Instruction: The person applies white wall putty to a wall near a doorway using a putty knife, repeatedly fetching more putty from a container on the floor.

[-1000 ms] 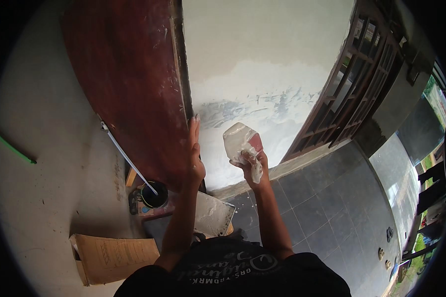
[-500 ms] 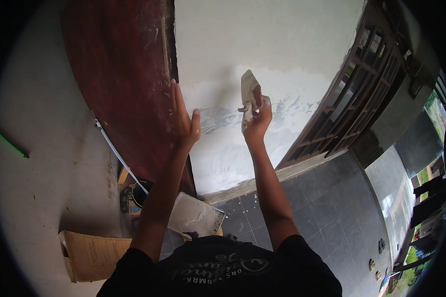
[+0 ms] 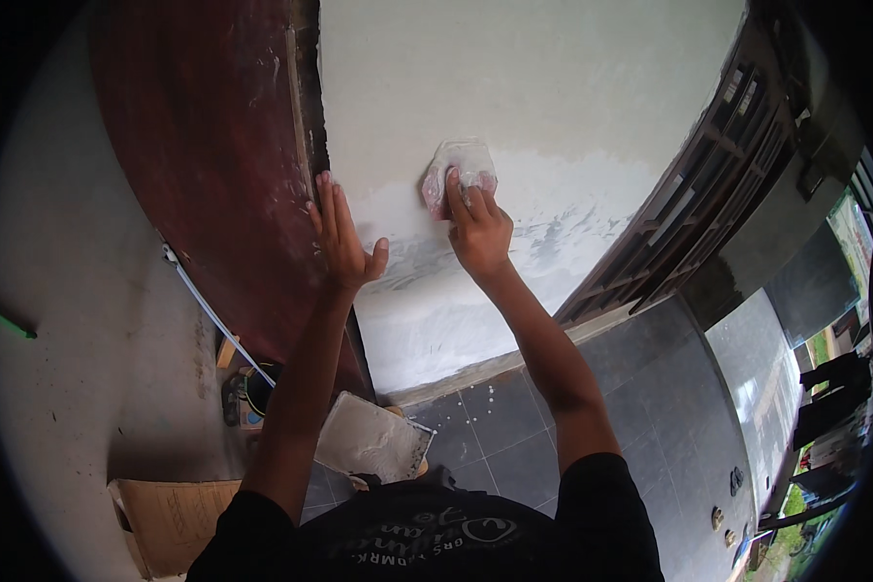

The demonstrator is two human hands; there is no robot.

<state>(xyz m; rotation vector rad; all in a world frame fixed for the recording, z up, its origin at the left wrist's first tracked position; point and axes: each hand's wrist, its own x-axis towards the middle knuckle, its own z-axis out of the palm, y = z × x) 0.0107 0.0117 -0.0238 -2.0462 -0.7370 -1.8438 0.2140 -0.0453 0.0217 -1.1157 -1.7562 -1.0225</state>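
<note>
My right hand (image 3: 481, 233) grips a putty scraper (image 3: 468, 153) with a broad plate smeared in whitish putty and some reddish patches. The fingers lie over the plate, which is up against the pale wall (image 3: 533, 78); whether its whole face touches cannot be seen. Across the wall's lower part runs a band of white, streaky putty (image 3: 436, 330). My left hand (image 3: 344, 242) is open, fingers stretched upward and thumb apart. Its fingertips are at the edge of the dark red door (image 3: 189, 126), beside its frame, and it holds nothing.
Below my arms stands a putty-covered, whitish slab or tray (image 3: 373, 436). A cardboard box (image 3: 179, 524) is at lower left, near a pale tube (image 3: 218, 315). Brown-framed windows (image 3: 684, 209) flank the wall on the right. White drops dot the grey floor tiles (image 3: 514, 427); sandals (image 3: 736, 480) lie farther right.
The scraper has turned from edge-on to flat against the wall, and my right hand has shifted slightly left. My left hand has moved a little left and down, its fingers more spread.
</note>
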